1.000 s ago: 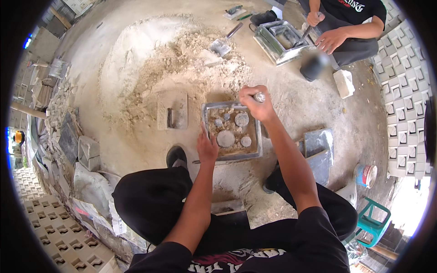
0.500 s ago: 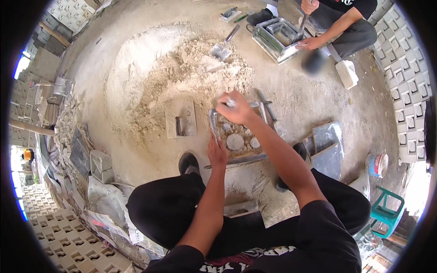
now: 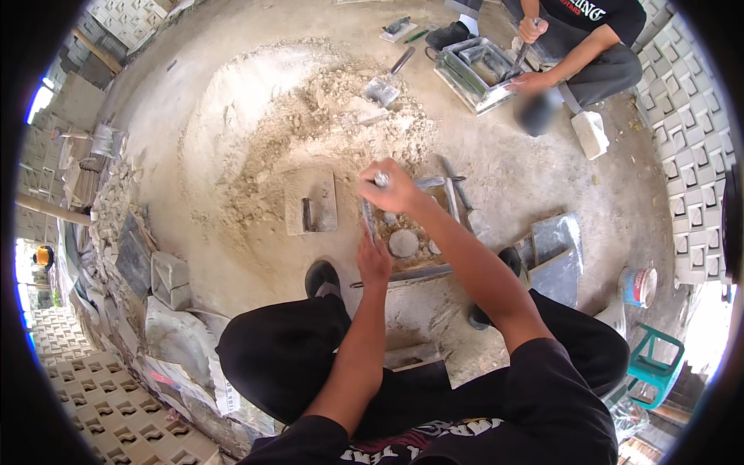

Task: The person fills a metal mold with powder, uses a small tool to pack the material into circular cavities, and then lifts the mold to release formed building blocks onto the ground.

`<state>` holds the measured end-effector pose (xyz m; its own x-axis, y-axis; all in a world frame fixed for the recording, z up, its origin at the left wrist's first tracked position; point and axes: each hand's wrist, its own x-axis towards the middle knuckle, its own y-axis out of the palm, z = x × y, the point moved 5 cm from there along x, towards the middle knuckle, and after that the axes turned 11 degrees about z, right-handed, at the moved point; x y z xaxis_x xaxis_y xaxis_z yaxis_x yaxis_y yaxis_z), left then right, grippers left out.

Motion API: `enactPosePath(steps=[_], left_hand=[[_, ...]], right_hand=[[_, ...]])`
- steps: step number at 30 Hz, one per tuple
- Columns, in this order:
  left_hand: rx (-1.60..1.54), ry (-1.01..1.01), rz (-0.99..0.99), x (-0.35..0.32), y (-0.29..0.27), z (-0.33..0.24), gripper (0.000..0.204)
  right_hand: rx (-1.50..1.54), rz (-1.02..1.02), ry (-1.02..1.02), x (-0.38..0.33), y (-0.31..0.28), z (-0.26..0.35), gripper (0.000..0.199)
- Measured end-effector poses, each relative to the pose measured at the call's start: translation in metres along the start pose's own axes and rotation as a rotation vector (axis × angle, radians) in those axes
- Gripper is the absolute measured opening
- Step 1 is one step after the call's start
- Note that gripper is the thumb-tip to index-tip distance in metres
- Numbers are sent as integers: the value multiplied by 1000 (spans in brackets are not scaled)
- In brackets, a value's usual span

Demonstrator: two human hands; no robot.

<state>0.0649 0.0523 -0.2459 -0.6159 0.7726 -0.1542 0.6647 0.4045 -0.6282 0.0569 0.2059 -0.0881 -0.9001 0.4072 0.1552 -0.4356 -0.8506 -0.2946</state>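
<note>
A rectangular metal mould frame (image 3: 422, 272) lies on the ground between my feet, with crumbly tan mix and pale round discs (image 3: 404, 243) inside. My left hand (image 3: 374, 257) grips its left side bar. Above the frame's far left corner, my right hand (image 3: 390, 188) is closed round an upright tool (image 3: 381, 179). Only the tool's pale rounded top shows; its lower part is hidden under the fist. Left of the frame, a flat square float (image 3: 324, 203) with a dark handle lies on the ground.
Beyond the frame spreads a heap of sandy mix (image 3: 310, 116) with a trowel (image 3: 384, 91) on it. At far right a co-worker's hand (image 3: 535, 82) is at another metal mould (image 3: 473, 77). Grey slabs (image 3: 558, 256), a tub (image 3: 638, 287) and a green stool (image 3: 656, 364) stand right.
My right hand has moved a little to the left with the tool, over the frame's far left corner. My left hand stays on the side bar. The whole view has shifted slightly.
</note>
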Motion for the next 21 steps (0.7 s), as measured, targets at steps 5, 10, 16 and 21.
enactPosePath(steps=[5,10,16,21], left_hand=[[12,27,-51,1,-3,3,55],[-32,29,-42,2,-4,0,57],[-26,-1,-12,0,0,6,59],[-31,-14,-12,-1,0,-1,58]], right_hand=[[-76,31,-228,-6,-7,24,18],[-127,9,-66,-20,-20,32,19],[-17,-106,217,-33,-54,13,30],[-104,-249,134,-59,-60,-6,34]])
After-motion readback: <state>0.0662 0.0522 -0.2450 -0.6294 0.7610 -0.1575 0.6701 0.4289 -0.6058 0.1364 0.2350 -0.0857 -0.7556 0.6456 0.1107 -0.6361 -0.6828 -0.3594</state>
